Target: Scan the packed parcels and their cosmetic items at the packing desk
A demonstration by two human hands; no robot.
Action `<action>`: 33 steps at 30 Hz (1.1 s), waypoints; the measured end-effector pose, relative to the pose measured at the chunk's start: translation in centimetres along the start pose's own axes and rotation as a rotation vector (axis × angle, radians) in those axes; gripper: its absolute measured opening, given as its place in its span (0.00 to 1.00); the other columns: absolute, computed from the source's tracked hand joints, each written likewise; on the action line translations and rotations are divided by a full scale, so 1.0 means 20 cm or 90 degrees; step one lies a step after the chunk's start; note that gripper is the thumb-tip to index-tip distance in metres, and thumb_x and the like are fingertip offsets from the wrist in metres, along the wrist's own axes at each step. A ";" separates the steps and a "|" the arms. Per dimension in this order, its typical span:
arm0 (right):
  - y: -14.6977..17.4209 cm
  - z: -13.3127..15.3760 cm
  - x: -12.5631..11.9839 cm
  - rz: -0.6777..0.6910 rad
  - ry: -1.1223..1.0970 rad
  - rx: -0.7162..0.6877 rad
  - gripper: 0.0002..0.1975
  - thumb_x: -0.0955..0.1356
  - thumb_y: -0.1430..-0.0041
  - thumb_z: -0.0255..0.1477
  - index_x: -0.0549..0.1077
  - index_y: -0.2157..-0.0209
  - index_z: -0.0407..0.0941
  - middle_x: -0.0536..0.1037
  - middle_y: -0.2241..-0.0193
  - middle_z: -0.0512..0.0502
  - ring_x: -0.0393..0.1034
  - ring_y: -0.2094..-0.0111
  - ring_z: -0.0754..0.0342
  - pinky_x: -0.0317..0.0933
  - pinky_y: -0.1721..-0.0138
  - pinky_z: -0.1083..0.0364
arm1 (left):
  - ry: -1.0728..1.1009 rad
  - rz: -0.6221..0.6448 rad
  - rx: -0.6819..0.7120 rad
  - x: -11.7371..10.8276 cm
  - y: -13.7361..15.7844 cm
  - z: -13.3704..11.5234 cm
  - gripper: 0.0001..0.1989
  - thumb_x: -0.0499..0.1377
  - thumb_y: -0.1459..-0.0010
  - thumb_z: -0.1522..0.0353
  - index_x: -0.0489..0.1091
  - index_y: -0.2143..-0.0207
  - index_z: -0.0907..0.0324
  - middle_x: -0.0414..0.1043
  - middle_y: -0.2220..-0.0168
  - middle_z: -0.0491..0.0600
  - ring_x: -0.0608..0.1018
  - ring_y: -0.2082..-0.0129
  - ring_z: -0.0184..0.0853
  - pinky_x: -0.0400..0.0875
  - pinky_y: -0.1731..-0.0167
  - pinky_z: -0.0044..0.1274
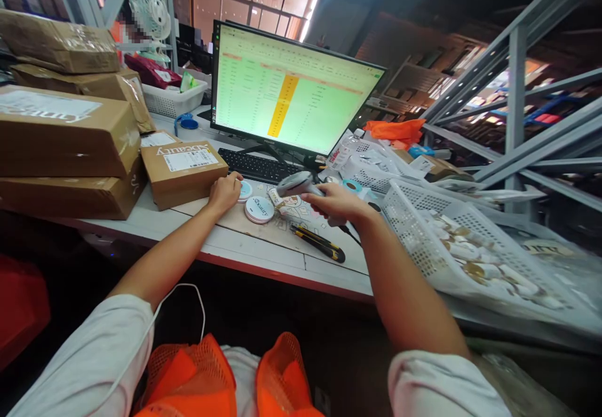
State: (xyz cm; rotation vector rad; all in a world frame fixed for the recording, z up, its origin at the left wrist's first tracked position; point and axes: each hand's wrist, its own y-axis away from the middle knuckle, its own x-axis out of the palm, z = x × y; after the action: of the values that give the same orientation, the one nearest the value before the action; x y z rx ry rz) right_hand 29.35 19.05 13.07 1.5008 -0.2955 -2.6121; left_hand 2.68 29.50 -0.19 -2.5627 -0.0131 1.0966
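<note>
My right hand (pixel 338 205) is wrapped round the grip of a grey-white barcode scanner (pixel 297 183), its head pointing left over the desk. My left hand (pixel 226 192) has its fingers curled at the edge of a round, flat white container with a pale blue label (pixel 245 190). Its fingertips are partly hidden. Just in front sits a similar round container with dark lettering (pixel 259 209). A black and yellow utility knife (pixel 318 243) lies near the desk's front edge, below the scanner. To the left of my left hand stands a small labelled cardboard box (pixel 185 179).
Large cardboard boxes (pixel 66 135) are stacked at the left. A monitor (pixel 291 91) shows a spreadsheet behind a black keyboard (pixel 258 165). At right stands a white perforated basket (pixel 414 235) of small white and gold items. Behind the boxes are another white basket (pixel 174 100) and a fan (pixel 149 9).
</note>
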 end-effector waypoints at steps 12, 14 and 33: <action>-0.29 0.31 0.16 0.088 0.077 -0.051 0.20 0.67 0.32 0.43 0.66 0.70 0.42 0.72 0.77 0.48 0.64 0.82 0.59 0.58 0.84 0.60 | -0.111 -0.006 -0.004 -0.04 0.02 -0.04 0.16 0.49 0.31 0.66 0.77 0.54 0.55 0.81 0.60 0.54 0.81 0.55 0.44 0.71 0.52 0.30; -0.26 0.24 0.13 0.070 0.080 -0.052 0.20 0.67 0.32 0.43 0.66 0.71 0.42 0.71 0.78 0.48 0.64 0.82 0.59 0.57 0.84 0.60 | -0.117 -0.001 0.004 -0.04 0.03 -0.04 0.16 0.49 0.31 0.65 0.76 0.54 0.54 0.81 0.60 0.54 0.81 0.56 0.44 0.71 0.53 0.30; -0.24 0.38 0.01 0.119 0.103 -0.047 0.20 0.68 0.34 0.44 0.70 0.68 0.40 0.70 0.79 0.48 0.65 0.81 0.58 0.61 0.82 0.59 | -0.159 -0.029 -0.079 -0.06 0.05 -0.10 0.16 0.46 0.30 0.66 0.71 0.52 0.56 0.81 0.58 0.58 0.81 0.54 0.47 0.69 0.53 0.31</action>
State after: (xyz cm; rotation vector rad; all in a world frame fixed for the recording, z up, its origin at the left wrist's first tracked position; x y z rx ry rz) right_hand 22.70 24.64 15.60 1.5663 -0.3031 -2.3170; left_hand 3.08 27.65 1.66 -2.4993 -0.2061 1.4315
